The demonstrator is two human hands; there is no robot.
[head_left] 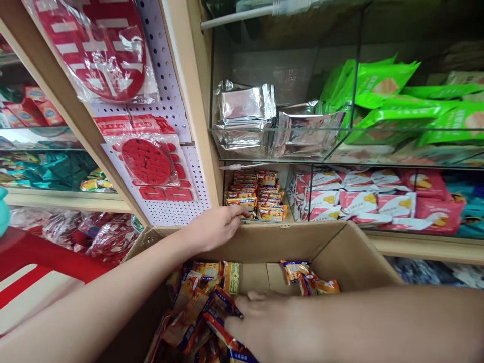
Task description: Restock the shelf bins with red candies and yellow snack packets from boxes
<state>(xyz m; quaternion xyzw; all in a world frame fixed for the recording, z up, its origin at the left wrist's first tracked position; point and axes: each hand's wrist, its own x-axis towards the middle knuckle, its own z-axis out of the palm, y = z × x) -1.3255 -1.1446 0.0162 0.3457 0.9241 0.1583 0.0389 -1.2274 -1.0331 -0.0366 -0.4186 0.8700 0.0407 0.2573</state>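
Note:
My left hand [217, 228] is at the far rim of the cardboard box [302, 242], with its fingers partly bent. One finger stretches to the small orange-and-yellow snack packets [271, 212] stacked in the lower shelf compartment. Inside the box, my right hand [260, 320] reaches leftward among loose orange-and-blue snack packets [192, 307]. Its thumb and fingers are apart, touching the pile, and no packet is clearly held. A few more of these packets [297, 271] lie in the box's far right corner.
Above the stacked packets, a glass-fronted shelf holds silver packets [245, 108] and green packets [393, 111]. Pink-and-white packets [359, 199] fill the neighbouring compartment. Red decorations [147, 161] hang on a pegboard beside the wooden post [196, 91]. A red object [49, 257] stands at left.

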